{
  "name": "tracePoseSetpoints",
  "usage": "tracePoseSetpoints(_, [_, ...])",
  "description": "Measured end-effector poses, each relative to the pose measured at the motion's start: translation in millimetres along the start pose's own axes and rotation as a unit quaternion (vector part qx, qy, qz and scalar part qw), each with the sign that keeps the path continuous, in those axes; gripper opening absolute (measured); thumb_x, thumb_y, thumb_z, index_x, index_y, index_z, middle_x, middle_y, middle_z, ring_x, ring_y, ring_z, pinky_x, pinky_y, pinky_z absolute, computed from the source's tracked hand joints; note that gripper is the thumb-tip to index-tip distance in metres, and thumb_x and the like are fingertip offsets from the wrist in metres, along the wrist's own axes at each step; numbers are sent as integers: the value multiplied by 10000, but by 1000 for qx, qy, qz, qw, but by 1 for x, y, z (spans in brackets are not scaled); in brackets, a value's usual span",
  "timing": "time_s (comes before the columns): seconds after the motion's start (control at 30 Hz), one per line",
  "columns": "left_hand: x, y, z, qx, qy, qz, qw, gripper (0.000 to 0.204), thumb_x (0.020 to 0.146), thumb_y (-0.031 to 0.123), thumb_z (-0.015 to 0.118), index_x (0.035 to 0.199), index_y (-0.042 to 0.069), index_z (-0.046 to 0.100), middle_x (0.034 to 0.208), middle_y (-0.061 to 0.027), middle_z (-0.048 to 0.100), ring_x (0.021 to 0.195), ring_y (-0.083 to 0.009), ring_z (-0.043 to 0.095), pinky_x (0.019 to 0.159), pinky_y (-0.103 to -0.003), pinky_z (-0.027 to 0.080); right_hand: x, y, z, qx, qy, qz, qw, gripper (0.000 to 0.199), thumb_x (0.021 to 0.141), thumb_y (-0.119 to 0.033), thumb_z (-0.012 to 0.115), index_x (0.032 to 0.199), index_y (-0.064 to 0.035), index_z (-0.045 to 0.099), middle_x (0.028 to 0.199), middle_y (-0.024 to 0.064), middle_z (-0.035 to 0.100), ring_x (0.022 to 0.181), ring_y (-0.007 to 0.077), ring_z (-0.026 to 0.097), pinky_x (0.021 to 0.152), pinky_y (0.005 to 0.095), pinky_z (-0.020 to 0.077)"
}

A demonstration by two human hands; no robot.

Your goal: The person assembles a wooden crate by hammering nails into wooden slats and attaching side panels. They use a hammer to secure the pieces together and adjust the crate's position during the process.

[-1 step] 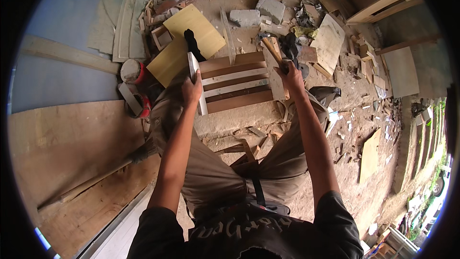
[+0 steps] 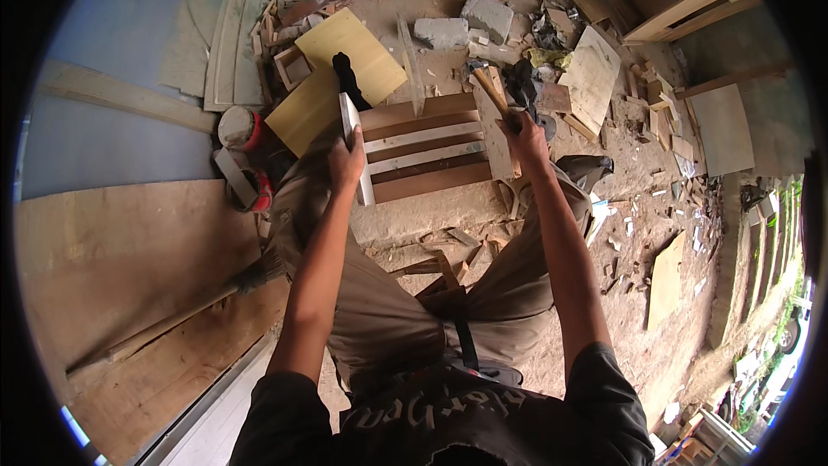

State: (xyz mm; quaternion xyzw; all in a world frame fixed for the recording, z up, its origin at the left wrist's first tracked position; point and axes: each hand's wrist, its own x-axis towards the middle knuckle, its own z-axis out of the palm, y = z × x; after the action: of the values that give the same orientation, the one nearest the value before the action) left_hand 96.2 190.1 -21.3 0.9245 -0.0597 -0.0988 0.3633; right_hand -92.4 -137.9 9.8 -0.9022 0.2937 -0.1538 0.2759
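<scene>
A slatted wooden crate is held tilted between my legs, with white and brown slats running between its two end boards. My left hand grips its white-edged left end board, thumb on the near face. At the right end board, my right hand is closed round a wooden stick that slants up and left from my fist. Whether the stick is a tool handle I cannot make out, and my fingers hide its lower part. Beyond the crate, my dark-socked foot rests against a yellowish board.
Red-rimmed cans stand at my left beside leaning panels. Grey blocks and wood scraps lie ahead on the dirt floor. A pale board lies at the far right. A broom lies at near left.
</scene>
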Motion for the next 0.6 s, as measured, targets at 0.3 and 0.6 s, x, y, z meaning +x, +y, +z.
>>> tracePoseSetpoints(0.3, [-45,-43,-3,-21,-41,49,998,527,915,265,584,1307,-66,461,1184,-349,578,1130,-470,559,955,-485,458,-48,-12,-7,-13,53,22,998,412,857,-377,717,1077,-41,623,889,219,693,862,411,667,735,461,534])
tracePoseSetpoints(0.6, [-46,-57,7,-68,-13,19,997,597,916,284,589,1378,-58,428,1286,-319,545,1212,-431,532,1020,-429,431,-49,-44,-14,23,146,19,989,250,887,-212,646,1003,-16,543,889,243,651,858,446,624,729,514,489])
